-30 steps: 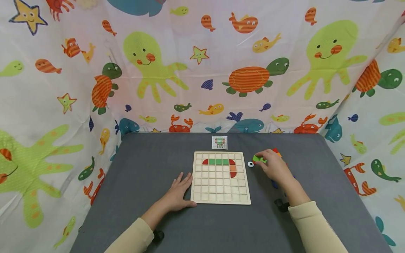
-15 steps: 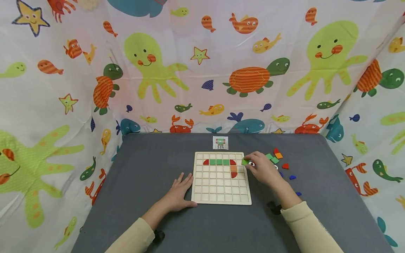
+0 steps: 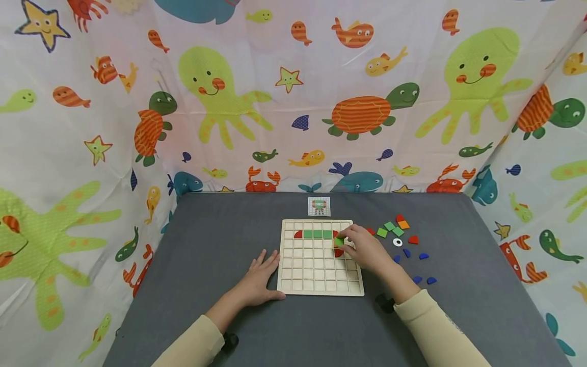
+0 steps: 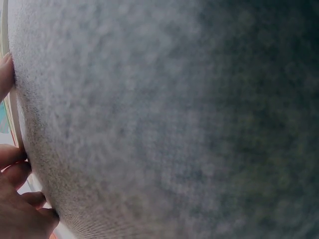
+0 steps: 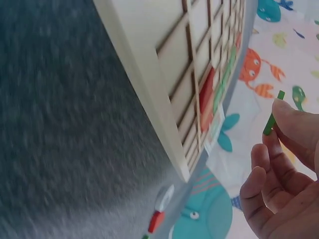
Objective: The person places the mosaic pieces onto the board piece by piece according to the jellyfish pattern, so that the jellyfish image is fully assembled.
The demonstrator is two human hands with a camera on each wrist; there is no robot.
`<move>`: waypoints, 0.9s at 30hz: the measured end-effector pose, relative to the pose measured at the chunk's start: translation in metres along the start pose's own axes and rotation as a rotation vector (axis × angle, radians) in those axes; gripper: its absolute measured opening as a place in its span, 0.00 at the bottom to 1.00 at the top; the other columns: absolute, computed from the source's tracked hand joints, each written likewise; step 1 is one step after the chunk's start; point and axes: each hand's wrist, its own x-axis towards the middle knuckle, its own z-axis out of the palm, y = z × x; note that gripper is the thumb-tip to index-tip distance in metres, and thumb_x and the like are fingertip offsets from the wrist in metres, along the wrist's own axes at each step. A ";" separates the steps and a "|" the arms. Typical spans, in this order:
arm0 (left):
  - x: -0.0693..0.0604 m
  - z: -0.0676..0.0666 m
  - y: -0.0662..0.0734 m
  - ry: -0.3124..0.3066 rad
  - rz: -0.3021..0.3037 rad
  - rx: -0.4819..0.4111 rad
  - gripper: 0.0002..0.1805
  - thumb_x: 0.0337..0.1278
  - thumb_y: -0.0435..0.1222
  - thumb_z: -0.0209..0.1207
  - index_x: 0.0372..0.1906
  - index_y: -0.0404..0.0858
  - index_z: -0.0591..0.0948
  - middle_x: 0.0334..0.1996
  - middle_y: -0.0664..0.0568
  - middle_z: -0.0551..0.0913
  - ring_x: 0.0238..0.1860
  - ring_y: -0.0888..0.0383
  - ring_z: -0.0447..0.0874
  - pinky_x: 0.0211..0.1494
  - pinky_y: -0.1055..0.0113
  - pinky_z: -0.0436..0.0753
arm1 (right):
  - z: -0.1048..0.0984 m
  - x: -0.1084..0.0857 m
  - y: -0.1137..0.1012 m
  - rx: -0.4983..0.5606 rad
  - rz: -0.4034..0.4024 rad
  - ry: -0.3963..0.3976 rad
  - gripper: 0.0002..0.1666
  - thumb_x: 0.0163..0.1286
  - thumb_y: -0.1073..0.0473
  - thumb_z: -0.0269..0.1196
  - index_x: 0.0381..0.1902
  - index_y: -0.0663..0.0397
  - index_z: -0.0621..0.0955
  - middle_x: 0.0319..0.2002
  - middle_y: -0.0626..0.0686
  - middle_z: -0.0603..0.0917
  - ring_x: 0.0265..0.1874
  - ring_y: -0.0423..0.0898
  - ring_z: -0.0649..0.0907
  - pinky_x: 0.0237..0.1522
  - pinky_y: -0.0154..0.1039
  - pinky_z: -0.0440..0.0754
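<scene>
A square wooden grid board (image 3: pixel 312 275) lies on the grey table, with several red, green and orange pieces set in its upper rows. My right hand (image 3: pixel 369 252) pinches a green square tile (image 3: pixel 338 241) between thumb and finger, over the board's upper right cells. In the right wrist view the tile (image 5: pixel 273 113) is seen edge-on, apart from the board. My left hand (image 3: pixel 258 280) lies with fingers spread along the board's left edge, the fingertips touching it. Only part of that hand (image 4: pixel 22 199) shows in the left wrist view.
Loose green tiles (image 3: pixel 382 232), red pieces (image 3: pixel 413 239), an orange tile (image 3: pixel 403 224), a white ring (image 3: pixel 397 242) and several blue half-round pieces (image 3: pixel 424 256) lie right of the board. A small pattern card (image 3: pixel 319 206) sits behind it. A printed curtain (image 3: pixel 284 153) surrounds the table.
My right hand has taken the green tile from the loose pieces and carried it left over the board. My left hand has stayed in place at the board's edge.
</scene>
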 end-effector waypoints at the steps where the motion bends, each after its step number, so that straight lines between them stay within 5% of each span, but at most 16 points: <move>1: 0.000 0.000 0.000 -0.002 0.001 0.005 0.61 0.50 0.59 0.72 0.82 0.41 0.52 0.82 0.50 0.47 0.82 0.42 0.33 0.80 0.38 0.46 | 0.002 0.000 -0.001 0.000 -0.001 -0.012 0.14 0.68 0.60 0.70 0.51 0.53 0.86 0.48 0.53 0.82 0.45 0.51 0.82 0.45 0.49 0.84; 27: -0.001 0.000 0.000 0.014 0.012 -0.001 0.61 0.50 0.59 0.72 0.81 0.40 0.52 0.82 0.50 0.48 0.82 0.42 0.34 0.80 0.38 0.47 | 0.038 0.009 -0.003 -0.119 -0.060 -0.066 0.11 0.61 0.61 0.75 0.43 0.51 0.89 0.43 0.49 0.86 0.47 0.49 0.83 0.51 0.47 0.84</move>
